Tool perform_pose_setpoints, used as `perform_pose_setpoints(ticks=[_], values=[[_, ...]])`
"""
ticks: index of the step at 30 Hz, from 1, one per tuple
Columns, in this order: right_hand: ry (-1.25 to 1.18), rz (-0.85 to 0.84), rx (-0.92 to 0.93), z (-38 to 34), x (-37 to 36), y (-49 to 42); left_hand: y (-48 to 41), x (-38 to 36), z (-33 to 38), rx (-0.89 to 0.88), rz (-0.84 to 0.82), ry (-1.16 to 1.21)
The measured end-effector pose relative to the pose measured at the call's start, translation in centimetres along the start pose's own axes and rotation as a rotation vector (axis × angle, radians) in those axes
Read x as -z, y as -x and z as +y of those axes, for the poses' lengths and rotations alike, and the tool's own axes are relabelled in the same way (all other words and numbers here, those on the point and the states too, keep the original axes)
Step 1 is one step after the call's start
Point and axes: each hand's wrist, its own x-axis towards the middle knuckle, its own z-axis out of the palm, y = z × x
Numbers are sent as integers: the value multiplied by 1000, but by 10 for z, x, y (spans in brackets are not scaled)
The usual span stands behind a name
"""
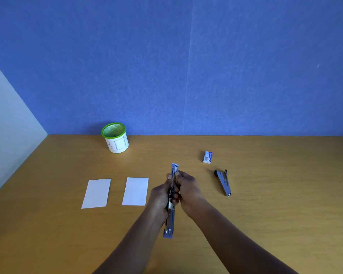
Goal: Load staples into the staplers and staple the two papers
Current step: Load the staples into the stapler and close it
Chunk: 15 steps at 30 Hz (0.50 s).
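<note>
Both forearms reach in from the near edge, the left hand [159, 195] wrapped round the middle of the blue stapler [170, 220] and the right hand [189, 189] pinching its far part. The hands hide its middle, so what sits in its channel cannot be made out. It is swung open, its long axis running near to far over the table [265, 194], between the right paper [135, 191] and the black stapler [223, 182].

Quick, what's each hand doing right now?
Left hand: holding the blue stapler.
Right hand: fingers gripping the same stapler.
</note>
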Motion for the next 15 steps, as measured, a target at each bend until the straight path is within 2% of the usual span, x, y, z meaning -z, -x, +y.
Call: perform_pose_setpoints(ticks=[7, 15], values=[[-75, -5, -24, 1, -1, 3, -1, -2, -1, 17, 10, 31], [27, 113, -29, 4, -10, 2, 2, -6, -7, 49, 15, 106]])
